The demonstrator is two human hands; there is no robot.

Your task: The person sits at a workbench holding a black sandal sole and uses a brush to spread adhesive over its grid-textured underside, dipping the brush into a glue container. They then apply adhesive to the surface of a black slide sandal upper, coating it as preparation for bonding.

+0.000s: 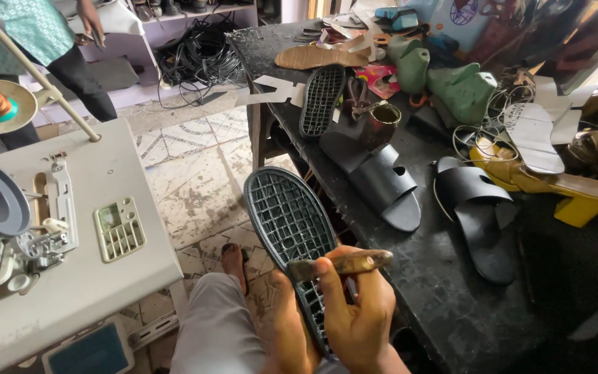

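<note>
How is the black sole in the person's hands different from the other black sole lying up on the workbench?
The held sole is gripped in the left hand over the lap, while the right hand holds a brush handle across it; the bench sole lies untouched on the workbench. The held sole looks larger, being nearer the camera. Its heel end is hidden by the hands; the bench sole shows whole. Both are black with a grid of ribs facing up.

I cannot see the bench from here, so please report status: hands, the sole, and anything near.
Left hand grips black grid sole from below. Right hand holds wooden-handled tool across it. Black sandals on dark worktable close by, apart from the sole.
</note>
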